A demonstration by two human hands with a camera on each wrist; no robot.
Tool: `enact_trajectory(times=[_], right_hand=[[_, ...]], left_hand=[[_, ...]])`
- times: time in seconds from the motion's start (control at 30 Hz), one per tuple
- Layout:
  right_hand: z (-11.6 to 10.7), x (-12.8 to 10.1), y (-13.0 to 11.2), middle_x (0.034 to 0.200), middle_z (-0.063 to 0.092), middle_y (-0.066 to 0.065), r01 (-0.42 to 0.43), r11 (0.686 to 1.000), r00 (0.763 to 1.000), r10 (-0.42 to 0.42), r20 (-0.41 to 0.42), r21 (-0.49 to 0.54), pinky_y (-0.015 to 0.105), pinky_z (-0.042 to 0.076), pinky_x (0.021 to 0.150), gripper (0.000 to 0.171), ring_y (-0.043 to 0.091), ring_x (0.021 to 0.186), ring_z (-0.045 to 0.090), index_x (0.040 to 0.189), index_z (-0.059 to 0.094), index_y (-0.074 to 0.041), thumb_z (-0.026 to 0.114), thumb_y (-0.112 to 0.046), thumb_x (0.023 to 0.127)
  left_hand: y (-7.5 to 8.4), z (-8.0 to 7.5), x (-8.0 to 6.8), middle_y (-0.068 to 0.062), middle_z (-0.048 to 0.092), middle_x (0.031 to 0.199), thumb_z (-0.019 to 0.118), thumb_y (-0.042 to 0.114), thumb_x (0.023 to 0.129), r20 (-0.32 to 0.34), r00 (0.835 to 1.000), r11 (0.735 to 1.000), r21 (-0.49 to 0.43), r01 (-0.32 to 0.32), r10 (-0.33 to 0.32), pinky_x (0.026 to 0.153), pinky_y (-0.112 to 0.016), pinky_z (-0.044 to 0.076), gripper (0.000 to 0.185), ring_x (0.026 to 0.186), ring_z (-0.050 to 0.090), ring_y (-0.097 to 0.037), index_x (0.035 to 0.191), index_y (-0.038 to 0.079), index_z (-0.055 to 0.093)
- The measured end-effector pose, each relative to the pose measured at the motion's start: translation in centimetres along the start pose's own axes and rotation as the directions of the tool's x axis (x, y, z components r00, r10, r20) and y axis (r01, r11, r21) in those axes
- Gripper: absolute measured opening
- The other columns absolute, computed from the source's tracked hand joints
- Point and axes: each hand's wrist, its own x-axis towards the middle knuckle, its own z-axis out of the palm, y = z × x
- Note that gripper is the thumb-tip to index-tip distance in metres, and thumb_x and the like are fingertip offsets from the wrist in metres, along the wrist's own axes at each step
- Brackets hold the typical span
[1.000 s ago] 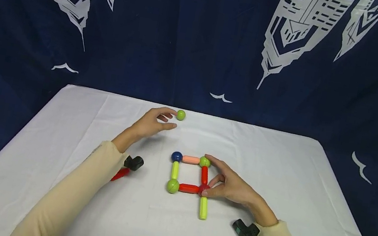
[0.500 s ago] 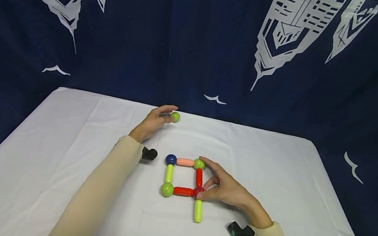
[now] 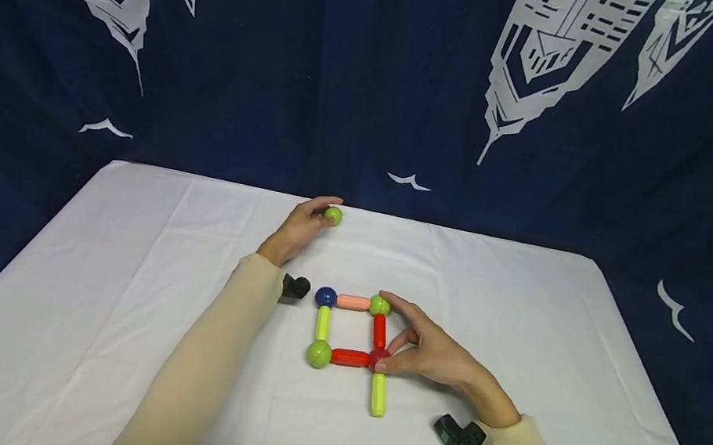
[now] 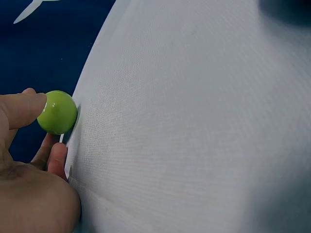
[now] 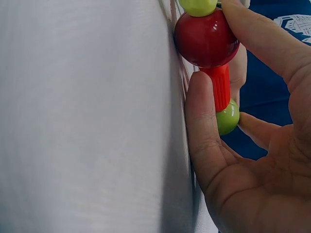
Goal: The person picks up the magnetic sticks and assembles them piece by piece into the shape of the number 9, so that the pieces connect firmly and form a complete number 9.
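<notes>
Head view shows a white table (image 3: 98, 304) before a dark blue curtain (image 3: 246, 76) with white buildings printed on it. At the far edge of the table the left hand (image 3: 300, 228) pinches a green ball (image 3: 332, 214) between thumb and fingertips; in the left wrist view the ball (image 4: 57, 112) sits on the cloth with a finger on top of it and other fingers (image 4: 54, 156) curled under. This ball lies well apart from the frame.

Near the middle of the table lies a square frame (image 3: 352, 329) of rods and balls: a blue ball (image 3: 325, 296), a pink rod (image 3: 353, 302), a green corner ball (image 3: 379, 305), a red rod (image 3: 379, 330), a red ball (image 3: 379, 357), a second red rod (image 3: 350, 357), a green ball at the near left corner (image 3: 319, 353) and a lime rod (image 3: 323, 323). One more lime rod (image 3: 378, 395) goes from the red ball toward the person.

The right hand (image 3: 436, 356) rests on the right side of the frame. Its forefinger touches the green corner ball and its thumb presses the red ball; the fingers are curved around this side, holding it. In the right wrist view the red ball (image 5: 206, 39) and red rod (image 5: 220, 86) lie between thumb and fingers, and the hand hides the cloth behind them.

A black wrist camera (image 3: 461, 434) sits by the right sleeve, another one (image 3: 296, 287) by the left sleeve, just beside the blue ball.
</notes>
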Motion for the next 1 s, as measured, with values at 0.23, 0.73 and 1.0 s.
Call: enact_trajectory(times=[0.23, 0.73, 1.0], right_hand=[[0.0, 0.0, -0.3, 0.105, 0.057, 0.014, 0.008, 1.000, 1.000, -0.008, 0.017, 0.008, 0.031, 0.051, 0.072, 0.097, 0.026, 0.088, 0.062, 0.143, 0.026, -0.039, 0.085, -0.023, 0.067], [-0.1, 0.0, 0.1, 0.106, 0.057, 0.014, 0.005, 1.000, 1.000, -0.005, 0.010, 0.006, 0.030, 0.050, 0.071, 0.096, 0.027, 0.087, 0.063, 0.142, 0.027, -0.040, 0.085, -0.022, 0.067], [0.0, 0.2, 0.1, 0.105, 0.057, 0.015, -0.010, 1.000, 1.000, 0.010, 0.009, 0.016, 0.031, 0.050, 0.073, 0.095, 0.027, 0.087, 0.062, 0.142, 0.028, -0.041, 0.084, -0.023, 0.068]], left_hand=[[0.1, -0.2, 0.0, -0.005, 0.049, 0.134, 0.057, 0.006, 0.091, -0.004, 1.000, 1.000, 0.009, 0.003, -0.003, 0.109, -0.036, 0.030, 0.039, 0.124, 0.041, -0.018, 0.127, 0.022, 0.057], [0.2, 0.4, -0.8, -0.010, 0.052, 0.117, 0.060, 0.002, 0.088, -0.005, 0.998, 0.988, 0.143, -0.058, 0.060, 0.085, -0.027, 0.037, 0.029, 0.096, 0.042, -0.017, 0.114, 0.012, 0.059], [1.4, -0.8, -2.6, -0.008, 0.053, 0.098, 0.058, 0.007, 0.091, 0.082, 0.990, 0.956, 0.260, -0.134, 0.116, 0.073, -0.025, 0.038, 0.027, 0.080, 0.045, -0.016, 0.118, 0.012, 0.057]])
